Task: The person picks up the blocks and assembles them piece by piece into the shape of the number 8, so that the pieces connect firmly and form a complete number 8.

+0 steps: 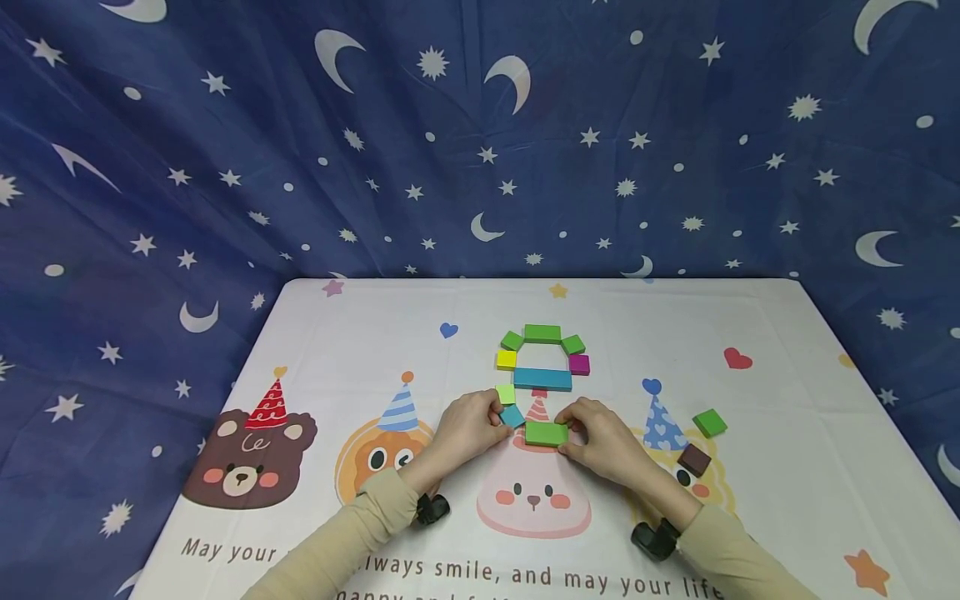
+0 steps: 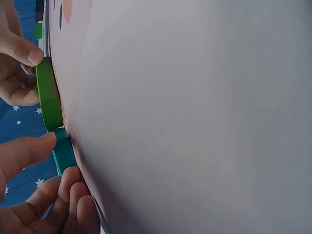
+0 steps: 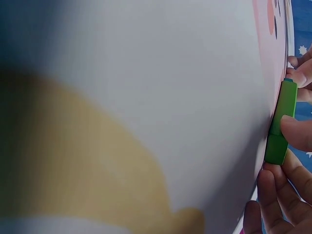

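Observation:
My left hand (image 1: 471, 427) pinches a small blue block (image 1: 512, 416) between thumb and fingers, just below a lime block (image 1: 506, 394). To its right, my right hand (image 1: 600, 437) holds the right end of a long green block (image 1: 547, 434), which lies over the pink printed figure's hat. In the left wrist view the near end of the green block (image 2: 49, 95) meets the teal-blue block (image 2: 64, 150). Above the hands, a long blue block (image 1: 542, 379) forms the bottom of a ring, with a yellow block (image 1: 506, 359) and a purple block (image 1: 579, 364) at its sides.
The ring's top is a long green block (image 1: 542, 334) flanked by two smaller green ones. Right of my right hand lie a loose green block (image 1: 709, 423) and a dark brown block (image 1: 694, 460). A starry blue curtain (image 1: 450, 167) hangs behind the white tablecloth (image 1: 390, 333).

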`<state>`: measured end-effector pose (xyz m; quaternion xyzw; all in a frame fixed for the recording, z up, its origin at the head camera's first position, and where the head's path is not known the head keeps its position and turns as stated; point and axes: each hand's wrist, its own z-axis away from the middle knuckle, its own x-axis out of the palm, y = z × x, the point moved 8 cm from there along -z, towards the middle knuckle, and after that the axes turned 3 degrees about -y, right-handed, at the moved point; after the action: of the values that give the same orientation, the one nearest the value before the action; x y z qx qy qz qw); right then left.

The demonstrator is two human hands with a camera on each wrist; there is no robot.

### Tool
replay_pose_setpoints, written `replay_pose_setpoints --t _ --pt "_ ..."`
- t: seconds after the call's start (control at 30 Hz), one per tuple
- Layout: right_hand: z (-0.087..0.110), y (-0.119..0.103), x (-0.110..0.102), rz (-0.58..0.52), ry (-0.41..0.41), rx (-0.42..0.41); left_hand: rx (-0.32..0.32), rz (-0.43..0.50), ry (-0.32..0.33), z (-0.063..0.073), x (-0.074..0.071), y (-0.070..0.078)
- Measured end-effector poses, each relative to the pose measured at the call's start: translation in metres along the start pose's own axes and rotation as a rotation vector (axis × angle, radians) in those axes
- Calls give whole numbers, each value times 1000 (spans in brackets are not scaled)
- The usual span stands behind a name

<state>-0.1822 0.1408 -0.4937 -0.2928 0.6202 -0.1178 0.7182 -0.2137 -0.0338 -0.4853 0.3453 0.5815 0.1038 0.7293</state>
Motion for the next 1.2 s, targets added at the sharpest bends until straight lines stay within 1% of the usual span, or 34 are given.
replay_pose_setpoints --t 0.33,0.63,0.7,0.83,0.93,1.1,1.2 --pt "0 -2 -1 20 -8 -10 19 8 -22 0 -1 2" --pt "-1 -2 -2 27 -21 -20 12 39 -45 1 0 1" --pt "0 -3 -2 27 -20 -31 14 27 -39 2 -1 2" --pt "0 -4 -3 27 -18 -42 21 -28 -10 3 -5 6" --pt "0 -4 -4 29 -19 -41 39 -59 15 5 -7 9" --pt "1 -3 -3 19 -24 -44 66 -79 44 5 -9 17" --pt "2 -3 -3 1 -32 -41 78 -85 46 4 -9 21"
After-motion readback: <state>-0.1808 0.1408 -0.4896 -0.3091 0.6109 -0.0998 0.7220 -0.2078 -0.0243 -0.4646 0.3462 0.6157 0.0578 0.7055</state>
